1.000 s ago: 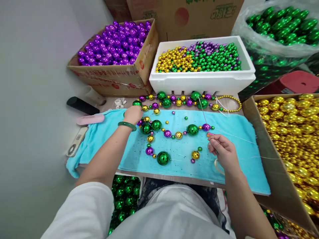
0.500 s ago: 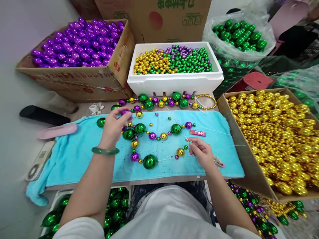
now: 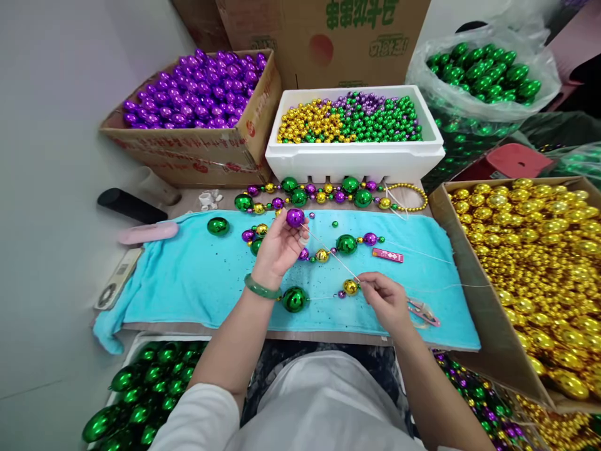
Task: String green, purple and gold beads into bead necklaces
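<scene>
My left hand (image 3: pixel 282 247), with a green bangle (image 3: pixel 261 287) at the wrist, is closed on a large purple bead (image 3: pixel 295 218). A long thin needle (image 3: pixel 332 253) is pinched in my right hand (image 3: pixel 382 297). Its tip reaches the bead's lower right edge; I cannot tell whether it is in the hole. Below, a large green bead (image 3: pixel 295 300), a small purple bead (image 3: pixel 342 294) and a gold bead (image 3: pixel 350 287) lie along a thread. The strand of mixed beads (image 3: pixel 347 244) behind is partly hidden by my left hand.
A turquoise towel (image 3: pixel 197 275) covers the table. Behind it are a purple-bead carton (image 3: pixel 188 153), a white foam box (image 3: pixel 354 156) and a finished-looking bead strand (image 3: pixel 320 197). A gold-bead carton (image 3: pixel 474 300) stands right. A loose green bead (image 3: pixel 218 226) and scissors (image 3: pixel 424 311) lie on the towel.
My left hand has moved right with the purple bead, bringing it to the needle's tip. My right hand still pinches the needle. The view has shifted left.
</scene>
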The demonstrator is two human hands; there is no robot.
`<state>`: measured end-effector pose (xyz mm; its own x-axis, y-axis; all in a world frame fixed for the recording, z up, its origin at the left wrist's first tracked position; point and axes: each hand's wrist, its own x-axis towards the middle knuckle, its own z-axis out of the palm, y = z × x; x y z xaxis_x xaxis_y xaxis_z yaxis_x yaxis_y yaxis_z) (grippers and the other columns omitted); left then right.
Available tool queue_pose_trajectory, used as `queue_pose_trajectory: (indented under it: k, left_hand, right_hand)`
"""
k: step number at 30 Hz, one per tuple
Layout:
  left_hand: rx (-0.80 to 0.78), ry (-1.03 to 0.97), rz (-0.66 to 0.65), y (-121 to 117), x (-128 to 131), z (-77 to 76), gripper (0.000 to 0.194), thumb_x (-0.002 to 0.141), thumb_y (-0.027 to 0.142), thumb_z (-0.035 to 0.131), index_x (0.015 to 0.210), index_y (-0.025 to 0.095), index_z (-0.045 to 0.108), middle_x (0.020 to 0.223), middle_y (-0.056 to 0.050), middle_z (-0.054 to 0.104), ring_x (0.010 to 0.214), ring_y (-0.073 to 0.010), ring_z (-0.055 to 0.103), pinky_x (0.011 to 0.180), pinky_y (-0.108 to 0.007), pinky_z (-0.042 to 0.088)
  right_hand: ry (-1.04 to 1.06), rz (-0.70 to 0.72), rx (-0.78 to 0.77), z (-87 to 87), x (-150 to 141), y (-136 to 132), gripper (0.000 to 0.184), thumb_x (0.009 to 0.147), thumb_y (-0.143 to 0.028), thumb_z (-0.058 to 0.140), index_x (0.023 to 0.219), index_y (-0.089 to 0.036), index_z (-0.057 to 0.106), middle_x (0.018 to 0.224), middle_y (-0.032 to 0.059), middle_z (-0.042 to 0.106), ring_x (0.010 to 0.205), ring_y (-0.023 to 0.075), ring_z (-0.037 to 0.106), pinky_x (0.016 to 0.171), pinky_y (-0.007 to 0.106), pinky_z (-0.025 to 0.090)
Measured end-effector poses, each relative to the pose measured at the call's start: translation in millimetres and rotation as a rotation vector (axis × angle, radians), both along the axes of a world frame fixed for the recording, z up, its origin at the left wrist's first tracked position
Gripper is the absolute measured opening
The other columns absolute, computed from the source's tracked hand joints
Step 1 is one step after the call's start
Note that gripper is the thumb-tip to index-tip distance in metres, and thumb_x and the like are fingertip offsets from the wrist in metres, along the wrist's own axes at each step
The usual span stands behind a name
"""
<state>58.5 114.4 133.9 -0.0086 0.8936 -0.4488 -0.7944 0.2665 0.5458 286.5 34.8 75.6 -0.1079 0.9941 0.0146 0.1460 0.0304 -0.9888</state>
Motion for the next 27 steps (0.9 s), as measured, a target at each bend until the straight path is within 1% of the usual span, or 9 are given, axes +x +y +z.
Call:
queue_pose_trajectory:
  k: [4,9,13,17,20,23,25,27]
  left_hand:
    - [-0.002,-0.010,-0.018,-2,1,-0.7,0.034,0.096,0.036,0.050,0.084,0.009,0.066,0.077,-0.008,0.069,0.062,-0.0093,0.063,0.058,-0.018,0.053]
    - [0.003,0.004,-0.033,-2,1,-0.3,0.033,0.095,0.038,0.051,0.087,0.009,0.066,0.074,-0.006,0.067,0.061,-0.0090,0.062,0.055,-0.018,0.052]
    - [0.006,0.013,-0.046,-2,0,-0.4,0.032,0.094,0.039,0.054,0.087,0.010,0.067,0.073,-0.005,0.066,0.061,-0.0078,0.061,0.056,-0.016,0.051]
    - [0.034,0.040,-0.056,-2,-2,-4.0,0.032,0.092,0.041,0.057,0.088,0.011,0.068,0.074,-0.004,0.067,0.061,-0.0073,0.061,0.056,-0.016,0.051]
    - [0.096,0.156,-0.061,-4,-2,-8.0,0.032,0.085,0.043,0.066,0.087,0.011,0.068,0.074,-0.004,0.068,0.061,-0.0084,0.062,0.055,-0.018,0.051]
    - [0.213,0.327,-0.095,-7,0,-10.7,0.038,0.070,0.041,0.080,0.091,0.012,0.070,0.076,-0.004,0.069,0.062,-0.0105,0.063,0.054,-0.020,0.051]
    - [0.268,0.385,-0.139,-10,2,-11.2,0.044,0.064,0.041,0.084,0.095,0.013,0.071,0.080,-0.004,0.070,0.063,-0.0109,0.064,0.054,-0.020,0.052]
    - [0.293,0.404,-0.156,-12,5,-11.4,0.046,0.064,0.043,0.084,0.098,0.015,0.071,0.084,-0.004,0.070,0.064,-0.0104,0.063,0.055,-0.020,0.052]
  right_hand:
    - [-0.002,-0.002,-0.006,-3.0,-1,0,0.021,0.084,-0.032,0.057,0.083,-0.015,0.069,0.051,-0.0041,0.043,0.047,0.0080,0.035,0.046,0.022,0.027]
    - [-0.003,-0.009,-0.009,-1.4,-1,1,0.021,0.083,-0.032,0.056,0.083,-0.015,0.069,0.050,-0.0049,0.040,0.046,0.0078,0.033,0.045,0.022,0.025]
    - [-0.005,-0.002,-0.012,-0.9,0,2,0.022,0.083,-0.032,0.056,0.082,-0.014,0.069,0.050,-0.0049,0.040,0.046,0.0075,0.032,0.045,0.022,0.024]
    - [-0.007,0.006,-0.026,-1.3,0,2,0.022,0.083,-0.033,0.057,0.081,-0.014,0.069,0.050,-0.0047,0.041,0.046,0.0075,0.032,0.045,0.022,0.024]
    - [-0.015,0.009,-0.036,-1.8,1,3,0.023,0.082,-0.034,0.057,0.080,-0.014,0.069,0.051,-0.0038,0.044,0.046,0.0076,0.033,0.046,0.022,0.025]
    - [-0.016,0.014,-0.054,-3.5,2,5,0.023,0.082,-0.035,0.057,0.080,-0.015,0.068,0.053,-0.0030,0.046,0.048,0.0081,0.035,0.046,0.022,0.026]
    - [-0.005,0.019,-0.079,-5.0,1,6,0.024,0.083,-0.036,0.056,0.080,-0.015,0.067,0.052,-0.0033,0.044,0.048,0.0084,0.035,0.046,0.022,0.027]
    - [0.005,0.020,-0.097,-6.0,1,6,0.024,0.083,-0.037,0.056,0.080,-0.016,0.067,0.052,-0.0038,0.042,0.048,0.0088,0.035,0.046,0.023,0.027]
